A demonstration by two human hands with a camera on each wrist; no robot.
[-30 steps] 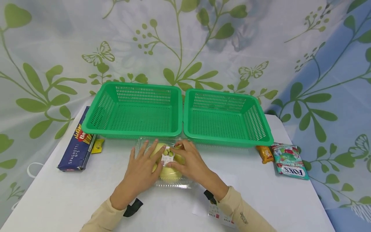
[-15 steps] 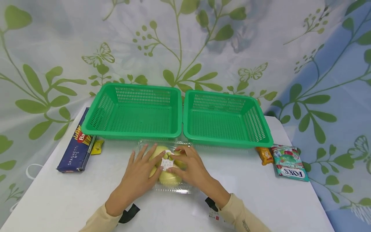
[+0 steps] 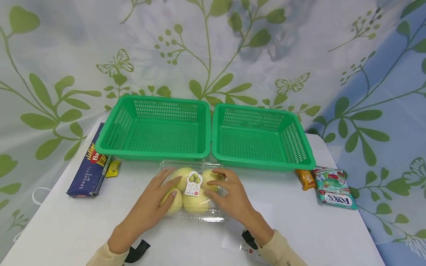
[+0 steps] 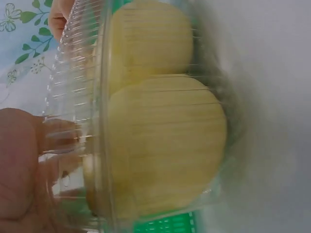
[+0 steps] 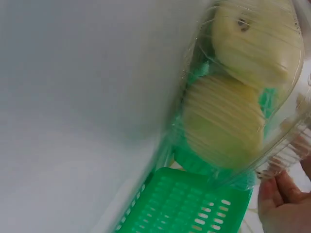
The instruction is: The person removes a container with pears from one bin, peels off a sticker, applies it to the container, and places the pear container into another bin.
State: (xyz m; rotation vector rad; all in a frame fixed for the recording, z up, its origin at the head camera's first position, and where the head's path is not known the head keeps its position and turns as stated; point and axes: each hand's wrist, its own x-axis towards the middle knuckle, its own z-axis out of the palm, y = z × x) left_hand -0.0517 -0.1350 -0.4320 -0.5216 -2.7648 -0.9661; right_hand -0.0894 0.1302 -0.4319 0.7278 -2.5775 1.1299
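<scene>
A clear plastic clamshell box point(image 3: 208, 218) sits on the white table in front of the baskets. Several round yellow-green fruits point(image 3: 196, 203) fill it, also large in the left wrist view. On its lid is a white sticker point(image 3: 192, 190) with green fruit pictures and writing. My left hand point(image 3: 149, 201) rests on the lid's left side, fingers spread. My right hand point(image 3: 233, 195) touches the lid's right side with loosely bent fingers. In the right wrist view, fingertips point(image 5: 272, 182) lie at the box's ridged edge.
Two green baskets point(image 3: 154, 152) point(image 3: 263, 162) stand side by side behind the box. To the left lie a spaghetti box point(image 3: 87, 173) and a small yellow packet point(image 3: 113, 168). An orange packet point(image 3: 305, 179) and a FOX'S bag point(image 3: 334, 186) lie right. A sticker sheet point(image 3: 233, 234) is near my right wrist.
Both hands have drawn apart from the sticker toward the box's sides, leaving the sticker in full view. The box has shifted slightly nearer to me.
</scene>
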